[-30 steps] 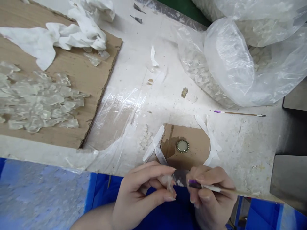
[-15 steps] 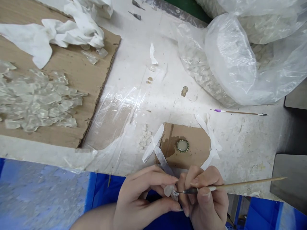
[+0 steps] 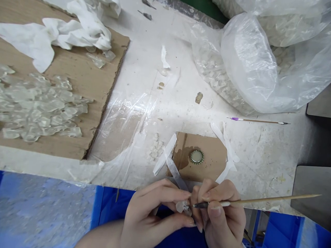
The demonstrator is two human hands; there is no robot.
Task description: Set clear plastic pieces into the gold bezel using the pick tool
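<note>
My left hand (image 3: pixel 152 217) pinches a small clear glassy piece (image 3: pixel 181 206) between thumb and fingers at the bottom edge of the table. My right hand (image 3: pixel 219 215) grips a thin wooden brush (image 3: pixel 258 200), its dark tip touching that clear piece. Just above my hands lies a metal bottle cap (image 3: pixel 197 156) on a small brown cardboard square (image 3: pixel 209 155). A little heap of tiny clear pieces (image 3: pixel 155 150) sits to the left of that square.
A large cardboard sheet (image 3: pixel 85 86) at left bears many clear pieces (image 3: pixel 38 106) and a crumpled white cloth (image 3: pixel 64 31). Big plastic bags (image 3: pixel 258 62) of pieces fill the upper right. A second brush (image 3: pixel 258 121) lies below them. Blue bins (image 3: pixel 51 213) stand under the table edge.
My right hand turned the brush so its handle points right and brought the tip onto the clear piece in my left hand. The hands have barely moved in the last half second.
</note>
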